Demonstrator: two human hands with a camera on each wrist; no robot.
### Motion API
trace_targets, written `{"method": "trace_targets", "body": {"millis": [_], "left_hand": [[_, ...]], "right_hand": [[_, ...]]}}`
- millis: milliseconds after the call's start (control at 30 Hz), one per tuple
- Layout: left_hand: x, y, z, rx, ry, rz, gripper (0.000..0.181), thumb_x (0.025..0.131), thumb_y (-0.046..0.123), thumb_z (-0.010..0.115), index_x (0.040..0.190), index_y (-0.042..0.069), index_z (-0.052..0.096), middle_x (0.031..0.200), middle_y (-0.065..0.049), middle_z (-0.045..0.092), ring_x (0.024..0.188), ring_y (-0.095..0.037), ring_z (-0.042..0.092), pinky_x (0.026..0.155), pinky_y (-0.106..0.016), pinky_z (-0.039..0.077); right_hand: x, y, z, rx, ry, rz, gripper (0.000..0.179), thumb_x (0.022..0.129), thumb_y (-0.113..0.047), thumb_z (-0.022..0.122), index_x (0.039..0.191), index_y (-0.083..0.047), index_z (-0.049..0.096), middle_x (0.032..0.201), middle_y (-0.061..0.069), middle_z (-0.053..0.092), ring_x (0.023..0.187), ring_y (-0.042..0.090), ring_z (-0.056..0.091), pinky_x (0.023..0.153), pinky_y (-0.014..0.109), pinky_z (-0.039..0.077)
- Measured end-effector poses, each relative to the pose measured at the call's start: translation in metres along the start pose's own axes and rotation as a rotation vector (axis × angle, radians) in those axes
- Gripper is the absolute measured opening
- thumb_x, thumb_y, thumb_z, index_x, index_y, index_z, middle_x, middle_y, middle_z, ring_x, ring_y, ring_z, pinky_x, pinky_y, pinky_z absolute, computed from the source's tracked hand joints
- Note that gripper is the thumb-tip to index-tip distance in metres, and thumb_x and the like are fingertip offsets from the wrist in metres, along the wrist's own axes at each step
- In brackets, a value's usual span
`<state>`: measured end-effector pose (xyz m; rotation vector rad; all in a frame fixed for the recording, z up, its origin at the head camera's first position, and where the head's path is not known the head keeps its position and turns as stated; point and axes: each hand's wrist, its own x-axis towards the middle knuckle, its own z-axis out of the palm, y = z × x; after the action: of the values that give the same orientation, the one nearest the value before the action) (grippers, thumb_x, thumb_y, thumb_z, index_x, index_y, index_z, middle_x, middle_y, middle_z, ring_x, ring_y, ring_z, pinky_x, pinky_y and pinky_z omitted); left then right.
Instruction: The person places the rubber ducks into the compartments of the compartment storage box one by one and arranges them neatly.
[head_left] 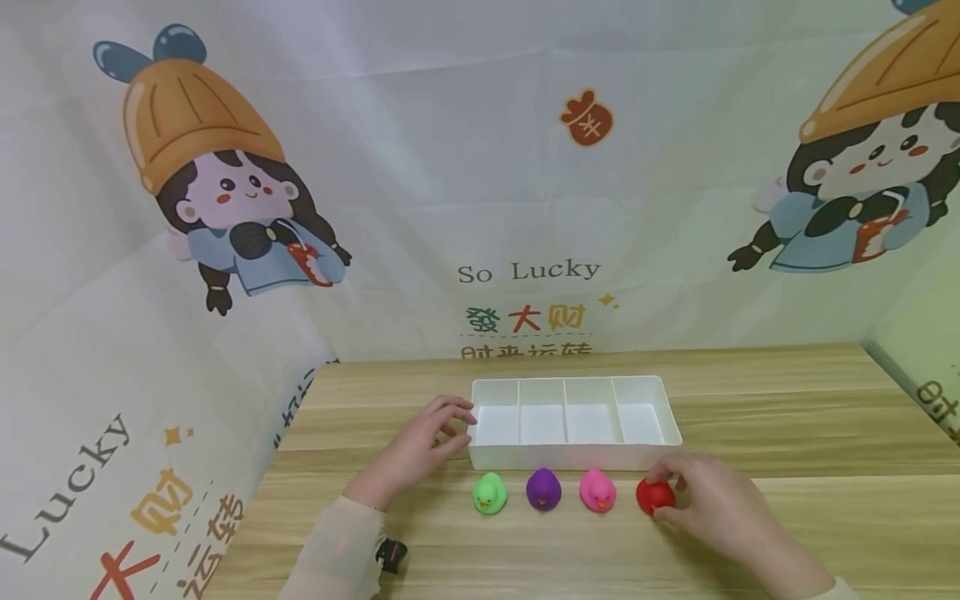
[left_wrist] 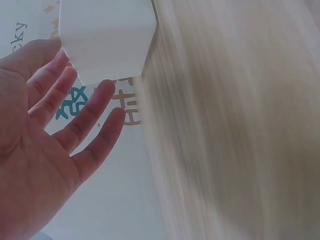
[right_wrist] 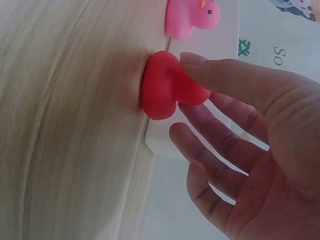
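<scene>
In the head view, my right hand [head_left: 712, 500] pinches a red rubber duck [head_left: 656, 497] by its head, thumb on one side and fingers on the other. The right wrist view shows the red duck's [right_wrist: 161, 90] base on the table. My left hand [head_left: 420, 446] is at the left end of a white divided tray [head_left: 573, 457], its fingers loosely spread with the tips at the tray's end wall. To the left of the red duck stand a pink duck [head_left: 597, 490], a purple duck [head_left: 543, 489] and a green duck [head_left: 490, 493], lined up before the tray.
The tray's compartments show bare white floors. A small black object [head_left: 392, 555] lies by the left sleeve on the wooden table [head_left: 570, 558]. Behind the table hangs a printed cloth [head_left: 450, 167] with cartoon figures and lettering.
</scene>
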<state>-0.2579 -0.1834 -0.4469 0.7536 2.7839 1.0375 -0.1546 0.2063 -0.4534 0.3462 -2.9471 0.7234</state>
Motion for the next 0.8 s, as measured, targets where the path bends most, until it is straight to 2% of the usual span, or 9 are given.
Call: {"method": "trace_targets", "body": {"millis": [167, 300, 433, 533, 667, 800], "left_hand": [[0.0, 0.0, -0.001, -0.002, 0.007, 0.029, 0.022, 0.1, 0.013, 0.068, 0.122, 0.009, 0.068, 0.147, -0.007, 0.054, 0.103, -0.021, 0.064, 0.092, -0.046, 0.058], [0.0, -0.001, -0.001, 0.001, 0.01, 0.03, 0.022, 0.1, 0.013, 0.068, 0.121, 0.008, 0.068, 0.147, -0.008, 0.055, 0.104, -0.023, 0.064, 0.093, -0.048, 0.057], [0.0, 0.0, -0.001, 0.019, 0.028, 0.027, 0.021, 0.099, 0.012, 0.069, 0.12, 0.008, 0.069, 0.146, -0.008, 0.056, 0.122, -0.031, 0.062, 0.105, -0.051, 0.052], [0.001, 0.0, 0.0, 0.033, 0.045, 0.021, 0.021, 0.098, 0.012, 0.07, 0.119, 0.01, 0.069, 0.146, -0.008, 0.057, 0.137, -0.034, 0.053, 0.115, -0.054, 0.044], [0.001, -0.002, 0.002, 0.043, 0.055, 0.031, 0.021, 0.098, 0.013, 0.07, 0.119, 0.012, 0.07, 0.146, -0.008, 0.057, 0.139, -0.035, 0.051, 0.117, -0.056, 0.04], [0.001, -0.003, 0.003, 0.035, 0.065, 0.039, 0.021, 0.098, 0.012, 0.07, 0.119, 0.011, 0.07, 0.146, -0.009, 0.057, 0.138, -0.036, 0.051, 0.115, -0.057, 0.041]], "right_hand": [[-0.001, 0.001, 0.002, -0.006, 0.013, 0.017, 0.032, 0.071, -0.017, 0.093, 0.094, -0.024, 0.072, 0.088, -0.016, 0.066, 0.083, 0.011, 0.059, 0.065, 0.028, 0.048], [-0.001, 0.001, 0.002, -0.005, 0.015, 0.011, 0.032, 0.072, -0.019, 0.093, 0.096, -0.024, 0.072, 0.087, -0.015, 0.065, 0.082, 0.01, 0.058, 0.063, 0.027, 0.046], [0.0, -0.002, 0.0, -0.008, 0.018, 0.001, 0.029, 0.074, -0.021, 0.092, 0.095, -0.026, 0.072, 0.084, -0.016, 0.063, 0.081, 0.009, 0.057, 0.063, 0.026, 0.045], [0.0, -0.007, -0.002, 0.001, 0.015, 0.004, 0.027, 0.076, -0.023, 0.091, 0.095, -0.027, 0.071, 0.083, -0.015, 0.062, 0.081, 0.01, 0.057, 0.062, 0.026, 0.045], [0.0, -0.013, -0.007, 0.024, 0.009, 0.015, 0.026, 0.078, -0.023, 0.089, 0.095, -0.029, 0.071, 0.085, -0.012, 0.062, 0.083, 0.013, 0.057, 0.06, 0.028, 0.044], [0.002, -0.017, -0.009, 0.024, 0.041, -0.016, 0.024, 0.079, -0.024, 0.089, 0.093, -0.03, 0.071, 0.088, -0.012, 0.064, 0.086, 0.014, 0.06, 0.062, 0.029, 0.046]]}}
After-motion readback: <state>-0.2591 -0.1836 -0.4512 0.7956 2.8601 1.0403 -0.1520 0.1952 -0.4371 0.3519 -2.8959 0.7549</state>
